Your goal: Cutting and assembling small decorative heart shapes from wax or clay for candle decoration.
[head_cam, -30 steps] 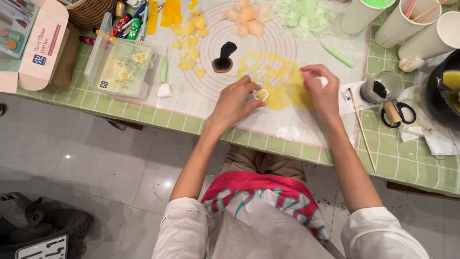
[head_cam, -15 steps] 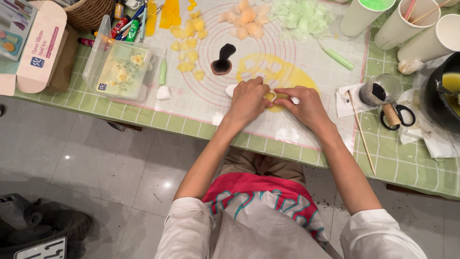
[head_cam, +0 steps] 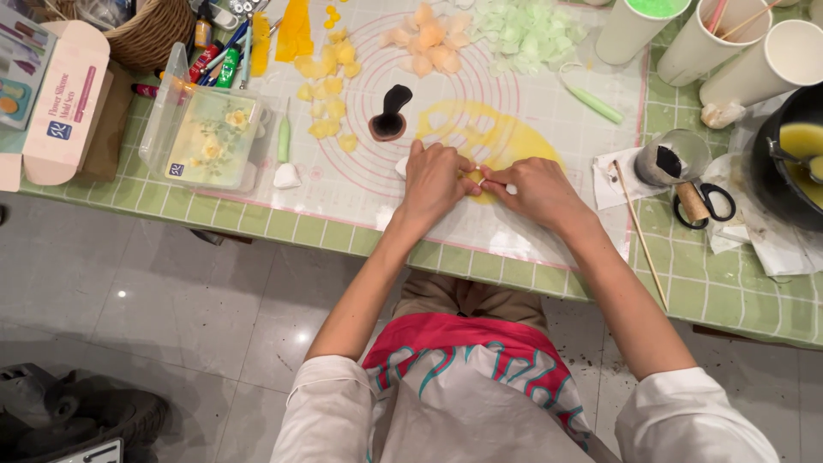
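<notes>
Both arms reach forward from the body, and the bare forearms angle in toward each other. The white sleeves are pushed up to the elbows. The left hand [head_cam: 435, 178] is palm down with its fingers curled and close together. The right hand [head_cam: 538, 193] is palm down too, with its fingers pointing toward the left hand. The fingertips of both hands meet in the middle and pinch.
</notes>
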